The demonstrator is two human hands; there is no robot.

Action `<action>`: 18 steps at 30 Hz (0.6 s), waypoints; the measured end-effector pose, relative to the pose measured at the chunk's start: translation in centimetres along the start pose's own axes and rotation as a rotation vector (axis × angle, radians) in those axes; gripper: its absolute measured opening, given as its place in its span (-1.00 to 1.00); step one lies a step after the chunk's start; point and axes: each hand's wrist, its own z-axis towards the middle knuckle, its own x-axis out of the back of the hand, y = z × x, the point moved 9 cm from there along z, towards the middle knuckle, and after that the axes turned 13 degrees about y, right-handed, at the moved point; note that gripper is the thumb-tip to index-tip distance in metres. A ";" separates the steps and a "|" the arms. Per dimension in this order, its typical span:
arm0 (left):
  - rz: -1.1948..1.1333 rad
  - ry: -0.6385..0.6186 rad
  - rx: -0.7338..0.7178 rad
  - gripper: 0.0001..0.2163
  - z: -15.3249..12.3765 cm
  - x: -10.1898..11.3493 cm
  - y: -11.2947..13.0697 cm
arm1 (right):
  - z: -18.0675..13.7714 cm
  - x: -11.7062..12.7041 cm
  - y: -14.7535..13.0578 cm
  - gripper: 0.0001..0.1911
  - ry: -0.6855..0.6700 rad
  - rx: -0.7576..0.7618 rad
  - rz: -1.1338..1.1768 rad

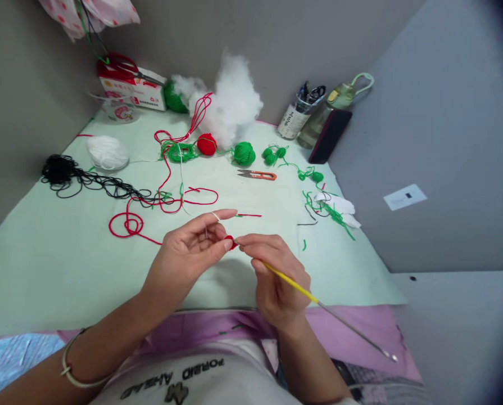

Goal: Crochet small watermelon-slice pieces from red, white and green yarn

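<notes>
Between the thumb and fingers of my left hand [192, 247] is a small red crochet piece [231, 242]. White yarn [181, 174] runs up from the raised index finger of that hand toward the back of the table. My right hand [279, 275] is closed around a crochet hook [291, 281] with a yellow grip and metal ends. The hook's tip meets the red piece, and its exact place in the stitches is too small to make out. Loose red yarn [133, 225] lies in loops left of my hands.
Orange thread snips [257, 175] lie ahead, near a green ball [243, 153], a red ball [207, 144] and white stuffing [234, 101]. Black yarn [103, 183] and a white ball [108, 152] sit left. Scraps [339, 214], a phone [330, 136] and a bottle [318, 121] stand right.
</notes>
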 end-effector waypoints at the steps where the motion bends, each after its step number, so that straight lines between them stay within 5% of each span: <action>1: -0.011 0.006 -0.012 -0.69 -0.1 0.0 0.1 | -0.2 -0.2 -0.2 -0.75 -0.013 0.029 -0.053; 4: -0.074 -0.025 0.020 -0.63 -0.2 -0.3 -0.4 | -1.0 -0.9 -0.8 -0.65 -0.029 0.147 -0.258; 7: -0.158 -0.124 0.208 -0.61 -0.4 -1.0 -2.1 | -1.5 -0.9 -0.9 -0.55 0.018 0.194 -0.318; 10: -0.203 -0.145 0.363 -0.63 -0.4 -0.9 -3.2 | -1.0 -0.2 0.6 -0.64 0.078 -0.010 -0.114; 14: -0.187 -0.084 0.279 -0.65 0.2 -0.3 -2.1 | -0.3 0.5 3.5 -0.77 0.197 -0.392 0.223; 18: -0.138 -0.110 0.156 -0.67 0.0 -1.0 -1.0 | -0.1 -0.6 3.5 -0.81 0.139 -0.389 0.226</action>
